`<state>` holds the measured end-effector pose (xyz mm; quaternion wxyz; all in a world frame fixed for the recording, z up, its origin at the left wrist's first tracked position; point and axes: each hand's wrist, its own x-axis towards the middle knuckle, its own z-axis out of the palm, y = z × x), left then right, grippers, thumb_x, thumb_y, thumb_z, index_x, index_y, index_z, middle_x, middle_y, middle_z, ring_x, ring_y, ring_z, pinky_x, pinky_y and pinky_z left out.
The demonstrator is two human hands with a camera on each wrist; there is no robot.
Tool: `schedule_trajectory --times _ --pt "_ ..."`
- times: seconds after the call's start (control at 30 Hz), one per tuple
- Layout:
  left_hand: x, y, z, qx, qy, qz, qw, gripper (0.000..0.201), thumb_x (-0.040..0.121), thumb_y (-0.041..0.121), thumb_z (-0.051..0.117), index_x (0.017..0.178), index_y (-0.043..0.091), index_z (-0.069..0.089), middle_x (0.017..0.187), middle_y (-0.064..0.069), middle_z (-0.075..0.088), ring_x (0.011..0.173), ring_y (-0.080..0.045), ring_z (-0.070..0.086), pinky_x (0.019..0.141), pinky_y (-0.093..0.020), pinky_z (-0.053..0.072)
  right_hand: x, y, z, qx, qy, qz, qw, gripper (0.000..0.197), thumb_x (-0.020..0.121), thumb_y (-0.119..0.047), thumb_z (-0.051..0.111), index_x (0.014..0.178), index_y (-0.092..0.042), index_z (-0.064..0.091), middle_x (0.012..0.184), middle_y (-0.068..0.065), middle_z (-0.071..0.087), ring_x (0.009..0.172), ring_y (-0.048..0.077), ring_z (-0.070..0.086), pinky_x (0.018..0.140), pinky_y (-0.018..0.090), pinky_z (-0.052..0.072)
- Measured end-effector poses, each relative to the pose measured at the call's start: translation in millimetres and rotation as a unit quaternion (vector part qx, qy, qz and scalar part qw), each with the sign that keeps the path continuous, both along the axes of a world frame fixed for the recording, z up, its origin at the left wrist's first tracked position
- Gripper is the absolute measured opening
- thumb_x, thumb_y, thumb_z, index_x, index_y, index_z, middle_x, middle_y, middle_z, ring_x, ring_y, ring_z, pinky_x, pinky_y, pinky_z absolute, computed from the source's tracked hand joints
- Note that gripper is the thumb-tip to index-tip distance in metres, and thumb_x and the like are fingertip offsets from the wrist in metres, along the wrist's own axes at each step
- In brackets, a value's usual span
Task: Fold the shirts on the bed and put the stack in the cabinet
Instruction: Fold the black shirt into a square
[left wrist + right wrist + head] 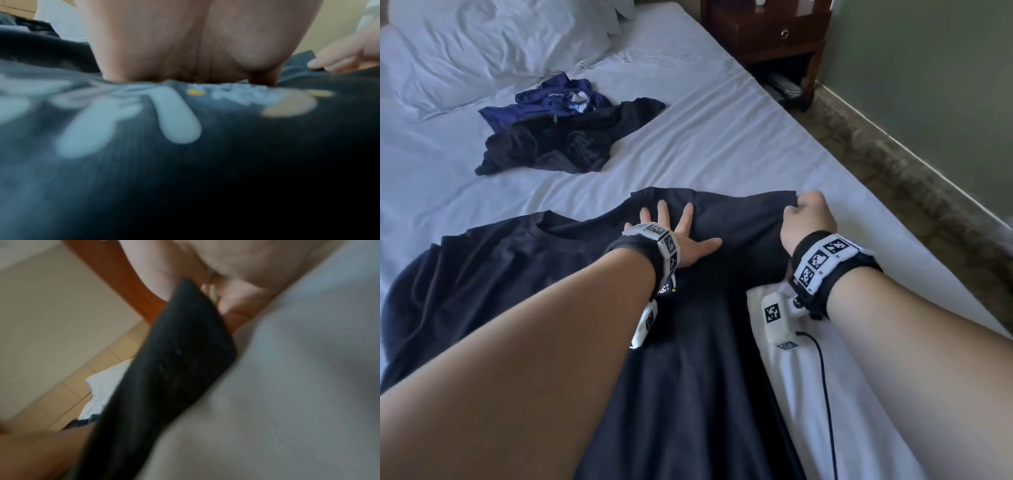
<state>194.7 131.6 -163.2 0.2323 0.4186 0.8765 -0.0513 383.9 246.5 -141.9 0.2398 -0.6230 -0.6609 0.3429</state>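
Dark navy cotton, in the form of a T-shirt [688, 359], is lying spread across the near part of the bed [722, 137], its neckline toward the left and its body running toward the viewer. The left hand [678, 240] is lying flat on the shirt's upper chest with fingers straight and splayed, pressing the fabric down; the left wrist view shows the palm [185, 48] meeting the cloth just beyond a blurred pale and yellow print [174, 116]. The right hand [808, 219] is curling into a fist around the far right edge of the shirt, apparently a sleeve, pinching it where it meets the white sheet. In the right wrist view a dark strip of the fabric [174, 361] is running up into the curled fingers [230, 301], though the picture is blurred. Both wrists are wearing black bands carrying white blocks with square black-and-white markers, and a black cable [822, 377] is trailing from the right one over the sheet. Farther off on the left, a heap of unfolded shirts [558, 137], blue-violet over dark ones, is lying near the white pillows [482, 44]. A dark wooden nightstand [767, 37] with a ring-pull drawer is standing beyond the bed's far right corner.
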Motion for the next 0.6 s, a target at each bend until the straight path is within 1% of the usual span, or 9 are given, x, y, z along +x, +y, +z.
schedule_trajectory --times 0.07,0.1,0.2,0.3,0.43,0.5,0.53,0.57,0.6 --pt "3 1 -1 -0.007 0.025 -0.01 1.0 0.107 0.066 0.102 0.024 0.153 0.055 -0.016 0.168 0.003 -0.025 0.154 -0.035 -0.022 0.119 -0.065 -0.01 -8 -11 12 0.077 -0.075 0.034 0.994 0.042 0.098 -0.021 0.048 0.139 -0.019 0.042 0.146 0.012 0.042 0.128 0.035 0.045 0.096 0.042 0.04" --pt "5 1 -3 -0.01 0.034 -0.011 0.999 0.107 0.067 0.102 0.023 0.154 0.054 -0.017 0.168 0.003 -0.024 0.154 -0.035 -0.022 0.118 -0.065 -0.01 -13 -19 14 0.121 -0.14 0.091 0.979 0.054 0.096 -0.026 0.051 0.147 -0.022 0.033 0.156 0.012 0.029 0.139 0.035 0.033 0.106 0.045 0.035" --pt "4 1 -7 -0.004 0.035 -0.009 0.999 0.107 0.066 0.103 0.019 0.154 0.053 -0.017 0.168 0.003 -0.023 0.154 -0.036 -0.022 0.117 -0.066 -0.011 -24 -30 3 0.107 -0.316 0.278 0.901 0.086 0.095 -0.061 0.046 0.16 -0.03 0.0 0.169 0.0 -0.011 0.154 0.03 -0.009 0.123 0.05 0.004" --pt "2 -1 -6 0.005 0.006 -0.008 1.0 0.106 0.067 0.102 0.022 0.154 0.054 -0.016 0.168 0.003 -0.025 0.153 -0.036 -0.023 0.117 -0.065 -0.012 -22 -27 -16 -0.007 -0.395 0.328 0.858 0.096 0.088 -0.083 0.028 0.16 -0.033 -0.01 0.168 -0.003 -0.019 0.154 0.026 -0.019 0.123 0.052 -0.006" --pt "-1 -4 8 0.033 -0.062 0.003 0.998 0.093 0.077 0.095 0.028 0.155 0.057 -0.006 0.169 0.006 -0.021 0.153 -0.033 -0.024 0.12 -0.064 -0.012 -26 -23 -27 -0.016 -0.426 0.321 0.846 0.102 0.081 -0.091 0.02 0.16 -0.034 -0.009 0.168 -0.005 -0.017 0.155 0.025 -0.016 0.123 0.053 -0.002" --pt "-12 -17 29 0.104 -0.117 0.016 0.987 0.072 0.092 0.078 0.036 0.157 0.053 0.017 0.172 0.004 0.004 0.158 -0.03 -0.002 0.125 -0.053 0.003 -29 -23 -30 -0.017 -0.436 0.31 0.845 0.105 0.077 -0.094 0.017 0.16 -0.034 -0.009 0.168 -0.005 -0.016 0.155 0.025 -0.015 0.123 0.054 -0.002" --pt "-24 -30 41 0.159 -0.132 0.036 0.978 0.059 0.098 0.066 0.042 0.155 0.048 0.033 0.167 0.003 0.027 0.154 -0.027 0.023 0.123 -0.043 0.02 -30 -23 -30 -0.021 -0.437 0.307 0.845 0.105 0.078 -0.094 0.016 0.16 -0.034 -0.009 0.168 -0.005 -0.017 0.155 0.025 -0.015 0.123 0.054 -0.001" --pt "-41 -49 52 0.218 -0.125 0.062 0.966 0.047 0.101 0.053 0.048 0.147 0.042 0.049 0.153 0.002 0.049 0.137 -0.024 0.048 0.109 -0.034 0.038 -29 -22 -30 -0.024 -0.439 0.304 0.845 0.104 0.078 -0.093 0.017 0.16 -0.034 -0.009 0.168 -0.005 -0.016 0.155 0.025 -0.014 0.123 0.054 -0.001" --pt "-61 -73 62 0.26 -0.101 0.096 0.956 0.036 0.102 0.043 0.052 0.136 0.037 0.061 0.135 0.001 0.064 0.113 -0.023 0.063 0.09 -0.028 0.047 -29 -23 -27 -0.023 -0.445 0.301 0.843 0.104 0.079 -0.093 0.017 0.161 -0.035 -0.008 0.168 -0.005 -0.016 0.155 0.026 -0.013 0.123 0.054 0.0"
